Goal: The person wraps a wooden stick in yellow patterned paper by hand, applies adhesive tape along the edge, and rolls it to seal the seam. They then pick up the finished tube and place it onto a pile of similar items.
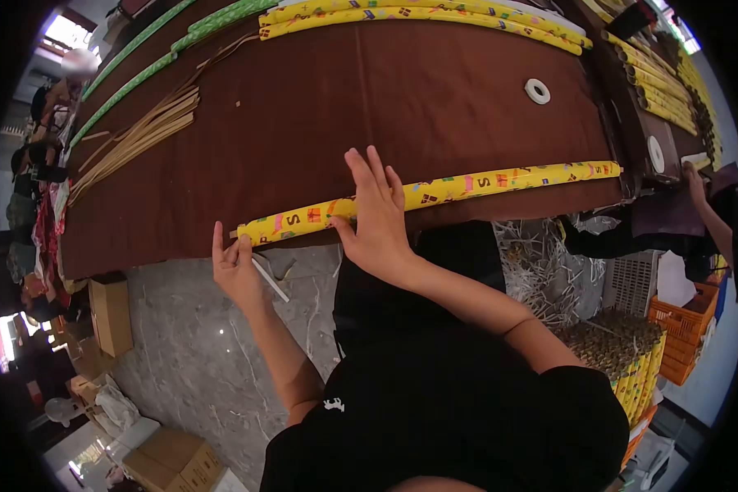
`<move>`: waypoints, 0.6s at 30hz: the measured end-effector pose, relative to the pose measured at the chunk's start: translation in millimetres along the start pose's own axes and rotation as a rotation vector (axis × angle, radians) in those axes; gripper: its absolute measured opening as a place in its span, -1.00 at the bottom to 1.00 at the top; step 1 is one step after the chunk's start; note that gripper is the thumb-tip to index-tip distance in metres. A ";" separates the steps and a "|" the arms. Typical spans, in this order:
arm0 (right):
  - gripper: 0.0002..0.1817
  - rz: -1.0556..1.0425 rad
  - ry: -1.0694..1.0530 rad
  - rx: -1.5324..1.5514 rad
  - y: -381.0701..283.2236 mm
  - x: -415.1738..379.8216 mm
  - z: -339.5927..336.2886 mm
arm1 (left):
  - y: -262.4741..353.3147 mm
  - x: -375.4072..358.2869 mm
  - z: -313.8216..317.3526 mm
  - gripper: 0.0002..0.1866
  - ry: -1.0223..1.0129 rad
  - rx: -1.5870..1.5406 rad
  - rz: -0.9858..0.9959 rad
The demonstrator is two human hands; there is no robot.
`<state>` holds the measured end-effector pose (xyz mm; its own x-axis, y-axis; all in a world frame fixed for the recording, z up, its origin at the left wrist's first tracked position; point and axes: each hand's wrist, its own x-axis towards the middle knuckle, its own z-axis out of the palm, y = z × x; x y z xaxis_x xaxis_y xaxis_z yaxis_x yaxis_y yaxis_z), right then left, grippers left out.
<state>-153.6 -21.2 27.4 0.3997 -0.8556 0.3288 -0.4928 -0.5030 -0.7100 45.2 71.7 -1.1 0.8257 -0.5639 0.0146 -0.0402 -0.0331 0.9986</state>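
A long yellow roll of printed wrapping paper (455,189) lies along the near edge of the brown-covered table (295,123). My right hand (377,217) rests flat across it left of its middle, fingers stretched out and thumb apart. At the roll's left end is my left hand (238,271), its index finger pointing up and its thumb touching the end. Those fingers are apart and do not wrap around the roll. A thin brown strip pokes out of that left end.
Brown paper strips (143,135) and green rolls (131,94) lie at the left. More yellow rolls (435,15) line the far side. A white tape roll (537,91) sits at the right. Another person's hand (695,176) shows beyond, above an orange crate (676,344).
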 end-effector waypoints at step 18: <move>-0.27 -0.324 0.010 -0.695 86.3 -55.7 -49.8 | 2.0 3.9 -1.3 -0.42 -0.012 -0.052 -0.038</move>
<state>-256.9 -23.0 -21.2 0.6014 -0.6520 0.4618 -0.7264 -0.6868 -0.0237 49.1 70.5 1.0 0.8190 -0.5733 -0.0235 0.0204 -0.0118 0.9997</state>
